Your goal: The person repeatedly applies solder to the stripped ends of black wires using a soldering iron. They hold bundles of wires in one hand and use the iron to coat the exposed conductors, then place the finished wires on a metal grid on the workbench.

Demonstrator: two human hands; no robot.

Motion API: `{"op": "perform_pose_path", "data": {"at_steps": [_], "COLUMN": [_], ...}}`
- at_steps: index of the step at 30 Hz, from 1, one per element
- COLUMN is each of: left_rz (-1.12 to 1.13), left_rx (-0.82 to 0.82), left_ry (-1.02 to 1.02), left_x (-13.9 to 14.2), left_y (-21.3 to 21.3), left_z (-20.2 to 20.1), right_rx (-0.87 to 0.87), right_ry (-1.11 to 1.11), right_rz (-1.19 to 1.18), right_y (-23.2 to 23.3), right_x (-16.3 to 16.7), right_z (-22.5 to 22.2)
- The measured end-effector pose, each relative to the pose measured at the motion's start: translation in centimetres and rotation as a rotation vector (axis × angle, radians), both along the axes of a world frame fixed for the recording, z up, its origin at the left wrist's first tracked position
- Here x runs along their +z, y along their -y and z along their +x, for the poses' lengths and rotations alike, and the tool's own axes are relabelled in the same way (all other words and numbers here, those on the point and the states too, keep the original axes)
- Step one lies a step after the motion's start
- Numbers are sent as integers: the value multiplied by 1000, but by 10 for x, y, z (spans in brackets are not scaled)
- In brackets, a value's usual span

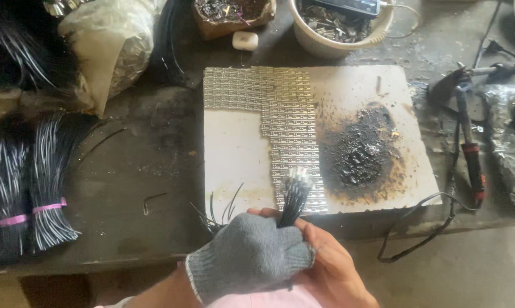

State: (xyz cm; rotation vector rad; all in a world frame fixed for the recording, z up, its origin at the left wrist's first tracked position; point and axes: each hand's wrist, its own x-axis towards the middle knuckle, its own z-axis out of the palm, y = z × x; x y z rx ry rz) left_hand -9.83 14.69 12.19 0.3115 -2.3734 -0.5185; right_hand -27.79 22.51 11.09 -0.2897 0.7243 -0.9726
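My left hand (251, 254), in a grey knit glove, grips a bunch of short black wires (293, 197) with bare silvery tips pointing up and away. My bare right hand (331, 265) cups under and beside the gloved hand, touching the lower part of the same bunch. Both hands hover at the near edge of a pale board (234, 148). Strips of small metal circuit pieces (286, 125) are laid in rows on the board, right beneath the wire tips. A black burnt patch (363, 151) stains the board to the right.
A soldering iron (471, 148) with a red-and-black handle lies right of the board, its black cord (422, 222) looping off the table edge. Bundles of black wires (49, 182) tied with pink bands lie at left. A white bowl (337, 31) of metal scraps and a plastic bag (112, 48) stand behind.
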Motion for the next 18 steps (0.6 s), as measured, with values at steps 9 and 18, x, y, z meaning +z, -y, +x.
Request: {"op": "perform_pose_path", "data": {"at_steps": [9, 18], "left_rz": [33, 122], "left_rx": [15, 433], "left_ry": [8, -36], "left_x": [-14, -44], "left_y": [-8, -11], "left_z": [8, 28], "right_rx": [-24, -448], "right_ry": [-56, 64], "right_rz": [-239, -332], "right_y": [1, -15], "right_x": [6, 1], "right_z": [14, -85]}}
